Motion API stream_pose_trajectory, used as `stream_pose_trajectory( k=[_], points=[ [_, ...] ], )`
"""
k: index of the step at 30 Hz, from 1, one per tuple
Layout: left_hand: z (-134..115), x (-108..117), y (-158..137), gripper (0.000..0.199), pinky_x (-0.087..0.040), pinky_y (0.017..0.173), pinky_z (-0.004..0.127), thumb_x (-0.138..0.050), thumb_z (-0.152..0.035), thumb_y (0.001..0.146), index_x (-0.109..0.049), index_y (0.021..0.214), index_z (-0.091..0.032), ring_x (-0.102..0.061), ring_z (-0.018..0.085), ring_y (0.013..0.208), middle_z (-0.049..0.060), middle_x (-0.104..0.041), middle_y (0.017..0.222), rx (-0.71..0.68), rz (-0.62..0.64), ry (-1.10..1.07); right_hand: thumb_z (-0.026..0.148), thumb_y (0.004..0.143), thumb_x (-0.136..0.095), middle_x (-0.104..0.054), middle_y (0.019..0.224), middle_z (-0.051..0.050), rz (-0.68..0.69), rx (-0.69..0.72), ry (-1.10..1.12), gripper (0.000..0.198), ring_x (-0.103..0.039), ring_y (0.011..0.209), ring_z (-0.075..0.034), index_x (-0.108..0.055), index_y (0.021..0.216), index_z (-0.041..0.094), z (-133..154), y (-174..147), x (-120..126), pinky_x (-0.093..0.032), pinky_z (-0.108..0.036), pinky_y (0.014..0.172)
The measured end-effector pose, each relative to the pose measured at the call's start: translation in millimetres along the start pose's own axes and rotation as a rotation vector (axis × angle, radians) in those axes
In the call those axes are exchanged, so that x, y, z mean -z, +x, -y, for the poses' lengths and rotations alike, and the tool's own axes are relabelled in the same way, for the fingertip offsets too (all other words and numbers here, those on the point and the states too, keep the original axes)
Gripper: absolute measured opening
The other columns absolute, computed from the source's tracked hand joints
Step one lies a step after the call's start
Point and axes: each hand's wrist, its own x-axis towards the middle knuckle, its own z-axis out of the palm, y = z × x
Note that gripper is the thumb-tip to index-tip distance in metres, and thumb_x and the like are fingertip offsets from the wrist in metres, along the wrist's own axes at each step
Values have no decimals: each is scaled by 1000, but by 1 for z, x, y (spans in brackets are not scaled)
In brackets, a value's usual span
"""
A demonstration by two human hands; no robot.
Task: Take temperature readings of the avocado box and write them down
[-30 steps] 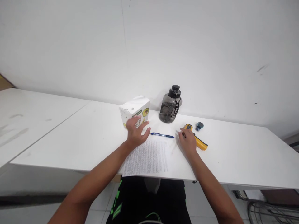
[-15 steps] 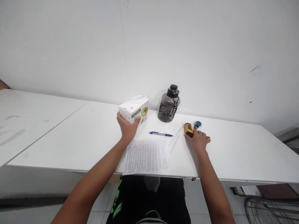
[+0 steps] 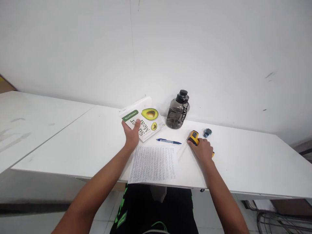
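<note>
My left hand (image 3: 132, 135) grips a white box (image 3: 136, 109) by its near left side, thumb on the printed front. The box is tilted, its face with green lettering and avocado pictures turned up toward me. Yellow and black, a handheld measuring device (image 3: 194, 137) with a small display lies in the grasp of my right hand (image 3: 202, 150), low over the white table. Between the hands is a blue pen (image 3: 168, 141). Below it a sheet of paper (image 3: 153, 164) covered with dense writing reaches the table's front edge.
A dark translucent bottle (image 3: 176, 112) with a black cap stands near the wall, just right of the box. A wristwatch-like blue item (image 3: 207, 132) lies beyond my right hand. At lower right, below the table (image 3: 248, 162), is a dark wire rack (image 3: 275, 222).
My left hand has tipped the box so its printed front faces up toward me. My right hand has shifted slightly left and nearer with the yellow device, away from the blue item.
</note>
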Motion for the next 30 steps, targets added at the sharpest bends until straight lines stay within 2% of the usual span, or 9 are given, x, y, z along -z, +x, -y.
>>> stream_pose_trajectory(
  k=[3,6,9,11,14,17,23,30],
  points=[
    [1,-1,-9,79,-64,100,50,-87,-69,72,-52,126,-23,-75,29,113,13,-72,125,21,115,-4,67,94,-62,-71,122,-22,16,26,58,66,-63,121,-41,-70,129,11,0,-1,1,-50,-51,94],
    [1,-3,-19,79,-66,95,51,-88,-66,73,-52,130,-24,-77,30,111,12,-72,124,67,264,10,69,87,-65,-73,122,-21,2,123,251,66,-63,119,-40,-71,125,15,1,-5,-1,-51,-50,94],
    [-2,-3,-29,80,-65,98,52,-88,-61,75,-50,134,-24,-75,31,118,14,-71,131,67,357,47,79,83,-61,-74,112,-16,-51,318,561,70,-67,105,-35,-71,115,18,6,-13,-4,-53,-46,92],
    [-5,-3,-34,83,-64,101,52,-89,-59,74,-48,136,-23,-74,32,120,16,-70,134,73,381,70,87,84,-53,-74,100,-13,-42,481,726,73,-68,94,-31,-71,106,20,10,-21,-7,-55,-44,87],
    [-10,-3,-40,89,-63,102,53,-88,-58,76,-42,143,-22,-73,32,122,18,-68,137,87,419,88,91,87,-48,-73,92,-11,-15,708,827,75,-68,86,-28,-71,100,21,19,-32,-10,-56,-42,79],
    [-14,-3,-47,94,-63,103,53,-86,-58,78,-36,149,-22,-72,33,125,19,-66,140,93,451,106,91,88,-51,-74,92,-12,-63,856,831,75,-69,85,-29,-72,102,21,24,-38,-14,-57,-42,75],
    [-12,-3,-58,101,-62,105,53,-86,-59,76,-32,152,-22,-70,34,128,20,-61,145,58,454,139,86,94,-49,-75,95,-13,-153,878,812,70,-69,84,-29,-73,108,21,27,-39,-20,-57,-43,72],
    [-5,-2,-62,103,-64,100,50,-86,-56,77,-28,156,-24,-70,33,127,19,-61,144,36,491,136,83,96,-48,-72,90,-11,-137,862,887,67,-67,79,-26,-72,103,21,30,-44,-19,-56,-40,70]
  ],
)
